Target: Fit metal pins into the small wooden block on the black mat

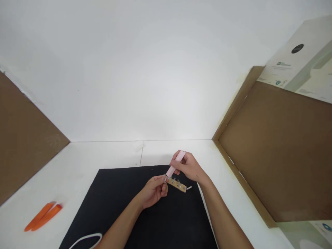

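Observation:
My right hand (188, 167) is closed around a slim, pale pink, bar-shaped tool (176, 163), tilted with its lower end pointing down to the left. That end meets or nearly meets the left end of a small wooden strip (181, 187), which carries several clear and metallic small parts. My left hand (154, 190) pinches at the strip's left end; whether the fingertips grip the wood or a small clear part on it is hard to make out. Just past the strip's right end lies a short white stick (189, 187).
A black mat (114, 193) lies under the hands on a white table (85, 155). Two orange strip-like objects (43, 217) rest at the left. A white cable (89, 236) curves by my left forearm. Brown cardboard panels (280, 148) stand at the sides, a white wall behind.

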`<state>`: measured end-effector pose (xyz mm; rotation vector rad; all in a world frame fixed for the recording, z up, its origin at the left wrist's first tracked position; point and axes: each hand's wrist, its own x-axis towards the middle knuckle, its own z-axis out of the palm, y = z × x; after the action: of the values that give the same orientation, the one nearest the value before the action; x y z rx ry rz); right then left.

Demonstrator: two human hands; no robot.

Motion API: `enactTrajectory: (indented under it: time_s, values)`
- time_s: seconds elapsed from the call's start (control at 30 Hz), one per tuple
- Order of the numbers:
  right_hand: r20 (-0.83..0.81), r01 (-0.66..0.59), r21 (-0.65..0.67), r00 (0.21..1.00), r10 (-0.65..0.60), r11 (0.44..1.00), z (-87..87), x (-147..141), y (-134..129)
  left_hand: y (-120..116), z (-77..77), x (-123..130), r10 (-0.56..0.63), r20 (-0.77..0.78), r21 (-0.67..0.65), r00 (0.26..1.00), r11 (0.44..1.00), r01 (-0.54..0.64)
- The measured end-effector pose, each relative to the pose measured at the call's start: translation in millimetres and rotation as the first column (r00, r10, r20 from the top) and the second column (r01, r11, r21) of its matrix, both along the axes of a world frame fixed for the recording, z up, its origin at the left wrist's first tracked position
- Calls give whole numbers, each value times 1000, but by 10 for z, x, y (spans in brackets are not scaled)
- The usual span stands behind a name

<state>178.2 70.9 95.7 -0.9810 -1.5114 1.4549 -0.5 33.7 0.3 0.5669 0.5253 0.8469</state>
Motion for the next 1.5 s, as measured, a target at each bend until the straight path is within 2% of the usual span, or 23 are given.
enactTrajectory:
  time_s: [0.17, 0.57, 0.73, 0.9, 1.03, 1.2, 1.27, 1.37, 1.5]
  values:
    - [-80, 43, 35, 996, -40, 998, 8, -17, -6, 31, -11, -15, -4, 10, -1, 1000, 1000, 4]
    - [-39, -6, 20, 999, 7, 1000, 82, -35, -59, 52, 1, -2, 35, -2, 11, 999, 999, -35]
    - [46, -27, 1, 999, 27, 1000, 100, 13, -61, 49, -50, 12, 23, -18, 42, 1000, 999, -22]
    - [185, -118, -40, 975, 123, 992, 195, 152, -119, 41, -39, 15, -18, -34, 38, 999, 999, 20]
    - [218, -177, -109, 956, 197, 978, 291, 186, -179, 31, 2, 8, -67, -65, 59, 996, 996, 71]
    - [286, -7, 75, 958, -15, 997, 278, 115, -185, 24, -4, 8, -77, -79, 81, 994, 993, 84]
    - [325, 2, 110, 945, -38, 994, 269, 106, -186, 24, -10, 7, -83, -93, 83, 992, 992, 91]
    - [365, -38, 79, 931, 7, 996, 305, 109, -221, 22, -3, 11, -84, -102, 87, 991, 992, 93]
    - [364, -159, -41, 917, 163, 986, 378, 95, -289, 14, 6, 22, -82, -103, 82, 991, 993, 90]
